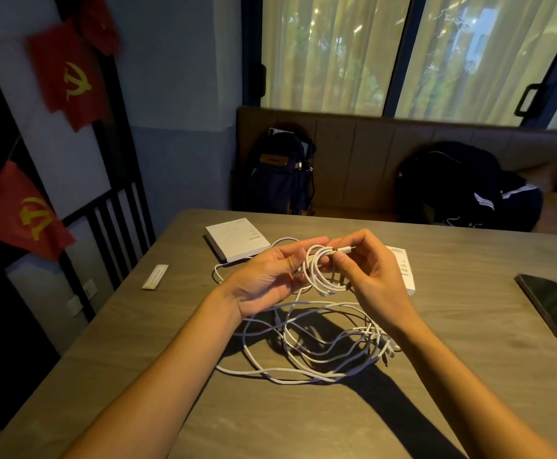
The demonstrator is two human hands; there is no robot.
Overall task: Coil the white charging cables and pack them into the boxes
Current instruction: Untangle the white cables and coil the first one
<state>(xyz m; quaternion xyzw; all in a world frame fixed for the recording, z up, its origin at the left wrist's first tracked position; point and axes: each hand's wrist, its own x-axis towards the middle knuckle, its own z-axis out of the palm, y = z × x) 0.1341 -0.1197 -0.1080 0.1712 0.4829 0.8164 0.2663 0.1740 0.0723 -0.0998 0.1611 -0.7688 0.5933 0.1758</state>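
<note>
Above the middle of the table, both hands hold a small coil of white charging cable (320,274). My left hand (267,276) grips the coil's left side. My right hand (366,270) pinches the cable's plug end between thumb and fingers at the coil's top. Under the hands a loose tangle of white cables (310,342) lies on the wooden table (469,376). A white box (237,241) lies flat behind my left hand. A second white box (404,270) is partly hidden behind my right hand.
A dark phone (555,306) lies near the table's right edge. A small white label strip (155,276) sits at the left. Behind the table, a bench holds a dark backpack (280,170) and a black bag (462,187). A wall with red flags is at left.
</note>
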